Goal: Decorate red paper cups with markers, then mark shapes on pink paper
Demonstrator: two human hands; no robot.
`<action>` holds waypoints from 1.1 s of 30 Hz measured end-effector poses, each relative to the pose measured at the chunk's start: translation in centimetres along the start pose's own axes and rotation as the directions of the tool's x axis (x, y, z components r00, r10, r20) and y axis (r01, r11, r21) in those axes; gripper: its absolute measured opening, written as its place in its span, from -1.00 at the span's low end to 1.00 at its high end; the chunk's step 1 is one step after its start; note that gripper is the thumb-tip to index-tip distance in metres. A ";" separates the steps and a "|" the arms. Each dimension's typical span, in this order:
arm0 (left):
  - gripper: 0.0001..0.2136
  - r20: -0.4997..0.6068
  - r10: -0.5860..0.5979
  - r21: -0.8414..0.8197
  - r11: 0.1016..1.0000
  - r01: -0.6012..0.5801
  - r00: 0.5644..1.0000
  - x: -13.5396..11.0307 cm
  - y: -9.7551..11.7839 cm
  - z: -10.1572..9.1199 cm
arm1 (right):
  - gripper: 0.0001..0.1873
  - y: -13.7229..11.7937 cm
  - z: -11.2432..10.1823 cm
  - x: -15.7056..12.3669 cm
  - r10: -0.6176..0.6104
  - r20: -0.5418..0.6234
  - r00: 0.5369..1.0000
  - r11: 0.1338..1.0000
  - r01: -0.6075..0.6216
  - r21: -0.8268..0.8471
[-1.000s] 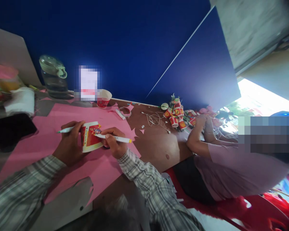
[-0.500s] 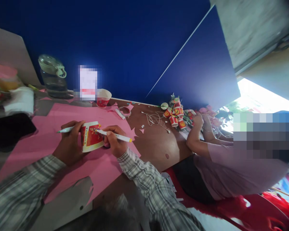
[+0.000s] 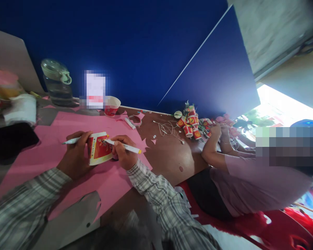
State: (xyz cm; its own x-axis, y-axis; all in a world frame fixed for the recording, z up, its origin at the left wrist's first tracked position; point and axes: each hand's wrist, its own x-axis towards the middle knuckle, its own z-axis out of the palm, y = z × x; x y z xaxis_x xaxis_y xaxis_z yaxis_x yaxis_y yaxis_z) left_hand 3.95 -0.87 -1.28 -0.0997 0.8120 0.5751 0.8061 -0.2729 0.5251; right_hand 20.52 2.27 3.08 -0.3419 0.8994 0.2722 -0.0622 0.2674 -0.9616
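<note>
My left hand point(image 3: 75, 158) grips a red and white paper cup point(image 3: 101, 150), tilted on its side above pink paper point(image 3: 65, 128). A second white marker point(image 3: 72, 140) with a greenish tip is tucked between that hand's fingers. In my right hand point(image 3: 125, 151) is a white marker point(image 3: 131, 148) with a yellow end, and its tip meets the printed picture on the cup, touching or very close. Part of the cup's far side is hidden by my left fingers.
A water bottle point(image 3: 57, 83), another paper cup point(image 3: 112, 106) and a black phone-like slab point(image 3: 13, 142) lie around the paper. White earphones point(image 3: 168, 128) and stacked small cups point(image 3: 191, 123) are farther right. A co-worker's arm point(image 3: 211, 146) reaches in there.
The right hand's marker has shifted very slightly left and down on the cup. My left hand stays nearly still. The co-worker at right has moved a little.
</note>
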 end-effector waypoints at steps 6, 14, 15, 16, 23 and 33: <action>-0.15 -0.010 0.004 0.010 1.000 -0.004 1.000 0.0 0.3 -0.1 | -0.75 0.2 -0.1 0.1 -0.012 -0.032 0.999 1.000 0.011 -0.023; -0.17 -0.040 0.025 0.028 0.999 -0.024 0.999 0.0 0.3 -0.1 | -0.75 -0.8 0.0 -0.3 -0.005 0.024 1.000 1.000 0.004 0.023; -0.17 -0.034 0.026 0.023 0.999 -0.025 0.999 0.0 0.2 -0.1 | -0.76 -0.8 0.0 -0.3 -0.001 0.029 1.000 1.000 0.000 0.029; -0.17 -0.028 0.027 0.019 0.999 -0.027 0.999 0.0 0.1 0.0 | -0.76 -0.9 0.1 -0.3 -0.002 0.032 0.999 0.999 0.001 0.033; -0.16 0.006 0.003 0.004 1.000 -0.003 1.000 -0.1 -0.3 0.2 | -0.74 -0.9 0.3 -0.1 0.013 0.016 1.000 0.993 -0.015 0.117; -0.16 0.015 -0.050 -0.003 0.999 0.050 0.999 0.2 0.4 -0.3 | -0.73 -0.5 -0.2 -0.3 -0.031 -0.025 0.999 0.998 0.032 0.054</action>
State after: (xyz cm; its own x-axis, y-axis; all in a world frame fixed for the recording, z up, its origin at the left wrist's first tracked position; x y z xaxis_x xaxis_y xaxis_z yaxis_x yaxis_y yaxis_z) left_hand 4.07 -0.90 -0.79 -0.1310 0.8324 0.5384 0.7985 -0.2333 0.5549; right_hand 20.87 1.94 3.45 -0.3162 0.8993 0.3023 -0.1234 0.2769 -0.9529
